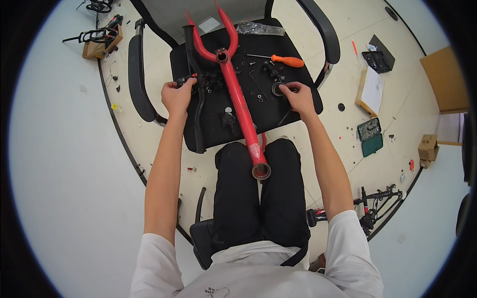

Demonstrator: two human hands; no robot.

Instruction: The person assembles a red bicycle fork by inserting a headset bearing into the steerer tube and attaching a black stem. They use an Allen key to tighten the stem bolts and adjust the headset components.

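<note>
My left hand [176,97] is closed around a small black component with a red tab [191,78] at the left of the black office chair seat [298,102]. My right hand [299,98] has its fingers curled loosely on a dark metal ring [277,89]. The red tubular bicycle fork [238,99] lies along the seat, its open steerer end above my knees. I judge this a parts-gathering step; next calls for lifting the ring clear and lining it up squarely with the tube.

Seen from my head, one wide fisheye view faces straight down over my lap and the black chair seat [258,107] before me; my forearms enter from the lower edge; straight lines bend toward the dark round rim.
</note>
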